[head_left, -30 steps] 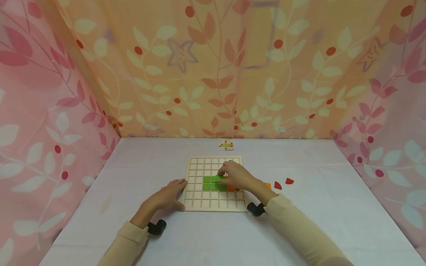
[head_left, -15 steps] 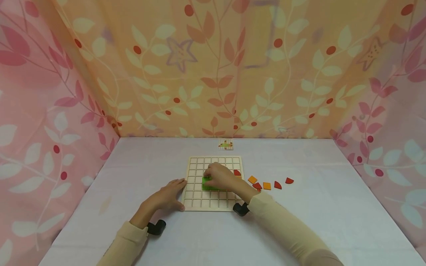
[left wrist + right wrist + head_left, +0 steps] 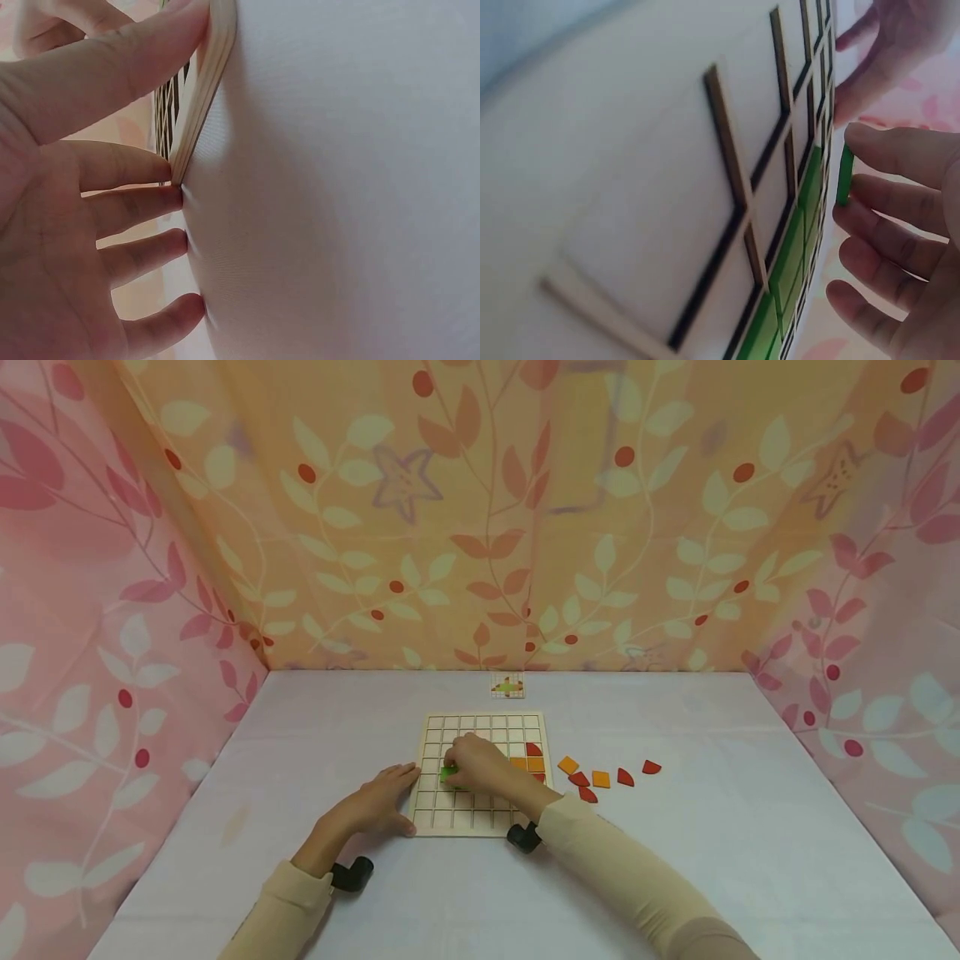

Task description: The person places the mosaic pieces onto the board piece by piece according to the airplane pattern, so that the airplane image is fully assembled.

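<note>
My right hand (image 3: 480,766) pinches a green tile (image 3: 844,176) between thumb and fingertips, over the left part of a wooden grid board (image 3: 480,820). In the right wrist view the tile stands just off the board's surface, beside a row of set green tiles (image 3: 784,266). From the head view, my hand hides most of those. Orange squares (image 3: 536,764) and red quarter-round pieces (image 3: 533,749) fill cells near the board's right edge. My left hand (image 3: 378,797) rests at the board's left side, fingers spread and thumb touching the edge (image 3: 202,97).
Right of the board lie loose orange squares (image 3: 601,779) and several red quarter-round pieces (image 3: 626,777) on the white cloth (image 3: 675,877). A small pattern card (image 3: 507,685) lies behind the board. Patterned curtains (image 3: 480,568) close off the back and sides.
My right hand has moved left across the board with the green tile. Red and orange pieces at the board's right, and loose ones beyond, have come into view. The left hand stays put.
</note>
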Demonstrator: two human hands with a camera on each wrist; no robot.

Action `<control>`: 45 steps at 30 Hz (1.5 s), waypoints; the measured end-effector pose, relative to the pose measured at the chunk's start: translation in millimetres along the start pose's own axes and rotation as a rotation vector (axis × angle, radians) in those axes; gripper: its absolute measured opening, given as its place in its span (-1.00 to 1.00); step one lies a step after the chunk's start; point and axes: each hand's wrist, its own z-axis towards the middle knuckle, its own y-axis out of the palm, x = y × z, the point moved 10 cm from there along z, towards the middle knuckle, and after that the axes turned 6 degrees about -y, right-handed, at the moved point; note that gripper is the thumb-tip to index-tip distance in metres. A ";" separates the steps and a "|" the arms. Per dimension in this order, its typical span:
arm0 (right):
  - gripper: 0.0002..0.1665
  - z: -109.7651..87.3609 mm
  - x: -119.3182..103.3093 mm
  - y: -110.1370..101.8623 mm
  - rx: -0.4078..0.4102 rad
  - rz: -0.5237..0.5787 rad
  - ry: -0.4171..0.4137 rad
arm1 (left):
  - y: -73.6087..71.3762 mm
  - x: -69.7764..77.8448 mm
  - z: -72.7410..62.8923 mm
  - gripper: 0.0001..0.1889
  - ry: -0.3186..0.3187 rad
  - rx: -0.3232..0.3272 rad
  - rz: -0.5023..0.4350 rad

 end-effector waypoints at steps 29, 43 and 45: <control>-0.80 4.1 -5.6 17.8 -0.047 -0.080 0.030 | 0.2 -0.9 -1.9 -0.01 -0.005 0.002 -0.006; -0.76 -5.6 0.4 -1.3 0.006 -0.048 0.014 | 0.2 -0.9 -0.7 -0.02 0.001 0.012 -0.014; -0.76 -8.3 7.3 -3.9 0.016 -0.030 0.014 | 0.1 -0.7 -0.8 -0.02 0.001 0.014 -0.013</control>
